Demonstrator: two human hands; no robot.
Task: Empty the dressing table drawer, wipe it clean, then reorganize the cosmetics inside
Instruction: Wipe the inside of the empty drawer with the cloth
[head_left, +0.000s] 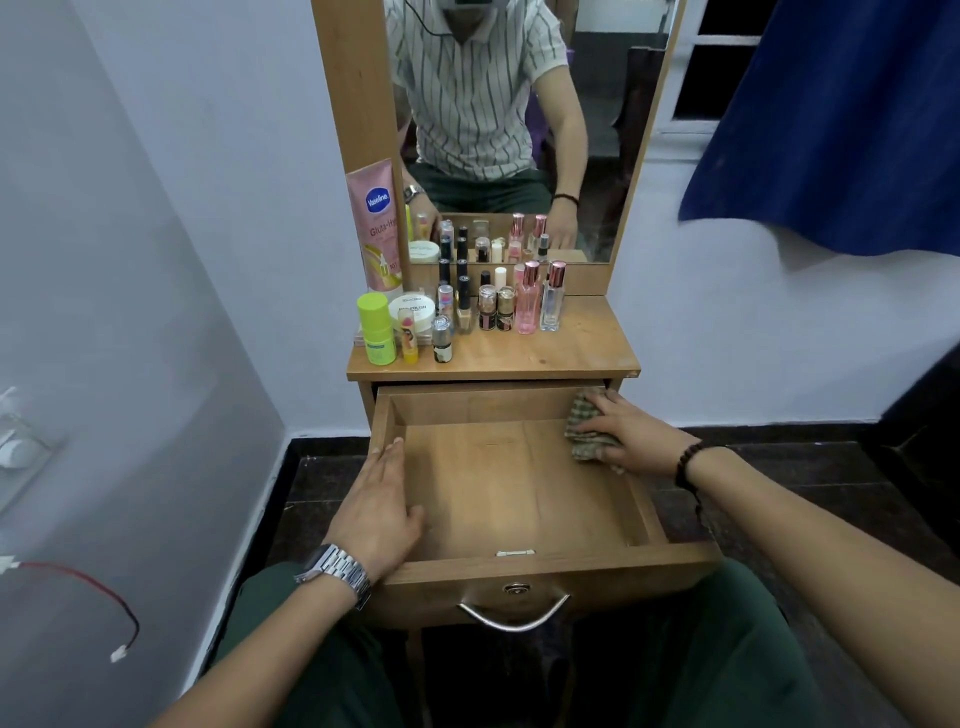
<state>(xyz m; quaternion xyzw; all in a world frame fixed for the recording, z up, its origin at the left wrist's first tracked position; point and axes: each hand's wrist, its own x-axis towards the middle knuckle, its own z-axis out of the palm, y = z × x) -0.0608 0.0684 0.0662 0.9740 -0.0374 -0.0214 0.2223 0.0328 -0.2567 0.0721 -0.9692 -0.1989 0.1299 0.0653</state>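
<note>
The wooden drawer (519, 499) of the dressing table stands pulled out with nothing inside it. My right hand (628, 436) presses a checked green cloth (584, 426) flat against the drawer's right inner wall, fingers straight. Along the left rim of the drawer lies my left hand (379, 509), fingers straight and thumb inside the drawer. Several cosmetics (467, 312) stand on the tabletop (545, 353): a green bottle (375, 327), a white jar (413, 309), small bottles, two pink-capped perfume bottles (543, 296) and a pink Vaseline tube (376, 223).
A mirror (498, 130) rises behind the tabletop and reflects a person in a striped shirt. White walls close in at left and right. A blue curtain (831, 130) hangs at the upper right. A red and black wire (104, 608) dangles at the lower left. The floor is dark tile.
</note>
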